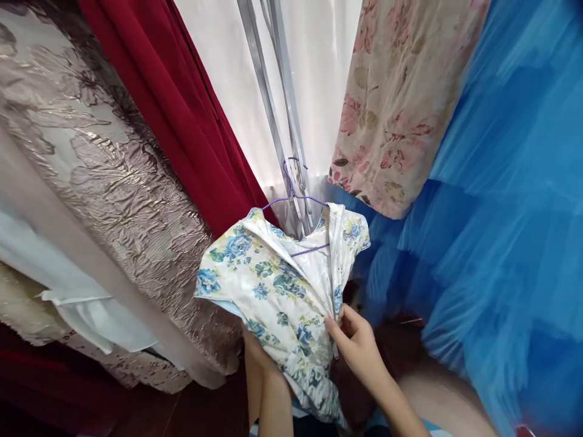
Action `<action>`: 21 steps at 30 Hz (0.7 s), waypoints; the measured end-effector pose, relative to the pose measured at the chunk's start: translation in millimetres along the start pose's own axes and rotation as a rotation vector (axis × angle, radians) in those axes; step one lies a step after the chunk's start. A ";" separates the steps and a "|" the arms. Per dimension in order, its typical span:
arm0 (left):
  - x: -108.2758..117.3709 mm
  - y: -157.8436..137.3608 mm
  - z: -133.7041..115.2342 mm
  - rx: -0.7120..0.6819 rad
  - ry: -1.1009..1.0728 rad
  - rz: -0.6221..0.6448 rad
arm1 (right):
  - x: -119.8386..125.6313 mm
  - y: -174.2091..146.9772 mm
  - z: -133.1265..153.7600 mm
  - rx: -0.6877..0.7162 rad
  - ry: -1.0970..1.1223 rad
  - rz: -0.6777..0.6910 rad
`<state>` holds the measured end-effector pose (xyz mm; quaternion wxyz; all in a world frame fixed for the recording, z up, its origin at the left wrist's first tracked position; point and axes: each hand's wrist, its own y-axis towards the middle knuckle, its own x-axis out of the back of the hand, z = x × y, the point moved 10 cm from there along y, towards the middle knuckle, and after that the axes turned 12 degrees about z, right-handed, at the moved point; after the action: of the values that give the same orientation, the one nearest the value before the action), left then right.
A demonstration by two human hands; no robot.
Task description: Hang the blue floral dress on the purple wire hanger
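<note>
A white dress (277, 285) with blue and yellow flowers is on a thin purple wire hanger (291, 197), its neck opening spread at the front. My right hand (357, 340) pinches the edge of the front opening between thumb and finger. A small dangling end, perhaps a zipper pull, shows just below that pinch. My left hand (262, 355) is at the lower left of the dress, partly behind the cloth. Its fingers are hidden by the garment.
A grey metal stand (273, 91) rises behind the hanger. On the left hang a dark red cloth (182, 109) and a pinkish embossed garment (136, 176). A pink-flowered garment (392, 115) and a blue tulle dress (505, 200) hang at right, above a dark floor.
</note>
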<state>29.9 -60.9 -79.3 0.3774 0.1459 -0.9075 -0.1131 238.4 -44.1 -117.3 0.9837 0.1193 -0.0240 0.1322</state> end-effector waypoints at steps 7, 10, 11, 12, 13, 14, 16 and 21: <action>40.2 -39.3 -36.7 -0.190 -0.291 -0.279 | 3.2 -11.5 9.6 0.026 -0.051 -0.002; -21.0 -31.6 -81.6 -0.320 -0.258 0.326 | 2.3 -11.5 14.8 0.035 -0.020 0.027; -33.3 -32.2 -88.1 -0.324 -0.264 0.417 | 2.8 -11.5 16.5 0.036 -0.017 0.039; -41.1 -32.1 -91.5 -0.319 -0.280 0.457 | 4.1 -11.6 17.7 0.034 -0.020 0.049; -46.4 -31.6 -92.6 -0.309 -0.300 0.472 | 5.8 -11.8 18.4 0.028 -0.029 0.057; -50.6 -31.4 -93.0 -0.304 -0.313 0.480 | 7.6 -12.2 18.8 0.021 -0.041 0.066; -56.9 -32.5 -92.7 -0.305 -0.312 0.497 | 10.3 -13.1 19.9 0.022 -0.058 0.089; -56.9 -34.3 -94.1 -0.310 -0.297 0.464 | 10.8 -14.4 18.8 0.038 -0.018 0.154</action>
<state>141.9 -81.9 -62.3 0.2742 -0.1425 -0.9337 -0.1810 252.4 -59.4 -101.5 0.9680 0.1369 -0.0396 0.2068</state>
